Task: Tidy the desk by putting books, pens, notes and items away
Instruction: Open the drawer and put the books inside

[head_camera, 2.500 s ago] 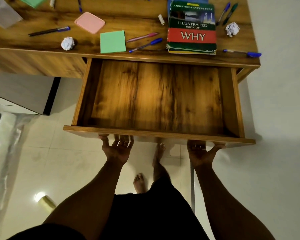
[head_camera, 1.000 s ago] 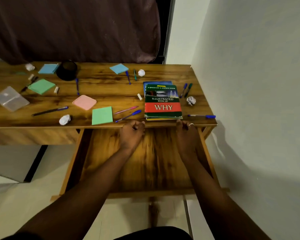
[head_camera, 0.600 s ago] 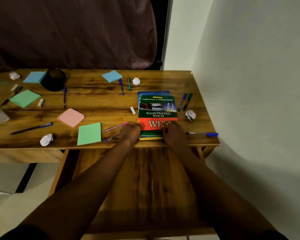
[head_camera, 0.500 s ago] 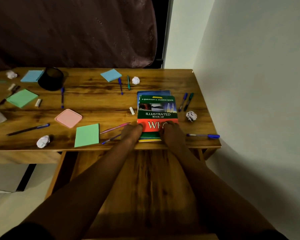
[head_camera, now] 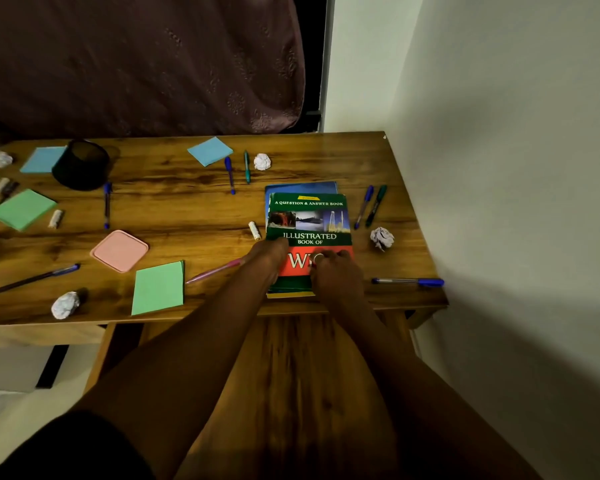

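Note:
A green and red book titled "Illustrated Book of Why" (head_camera: 309, 216) lies on a blue book (head_camera: 302, 187), near the wooden desk's (head_camera: 187, 202) front edge. My left hand (head_camera: 267, 258) is closed along the stack's left edge. My right hand (head_camera: 336, 271), wearing a ring, lies on the red band of the cover with its fingers curled toward the right edge. The books lie flat on the desk. Under my forearms the drawer (head_camera: 291, 341) stands open, with nothing visible in it.
Loose on the desk are a pink pen (head_camera: 212, 273), a blue pen (head_camera: 407, 281), two pens (head_camera: 369, 206), green notes (head_camera: 158, 287), blue notes (head_camera: 210, 151), a pink lid (head_camera: 119, 250), paper balls (head_camera: 381, 238) and a black cup (head_camera: 80, 164). A wall bounds the right side.
My hands left the drawer's front edge, rose over the open drawer to the desk top and settled on the book stack. In the last half second they slid a little further onto it.

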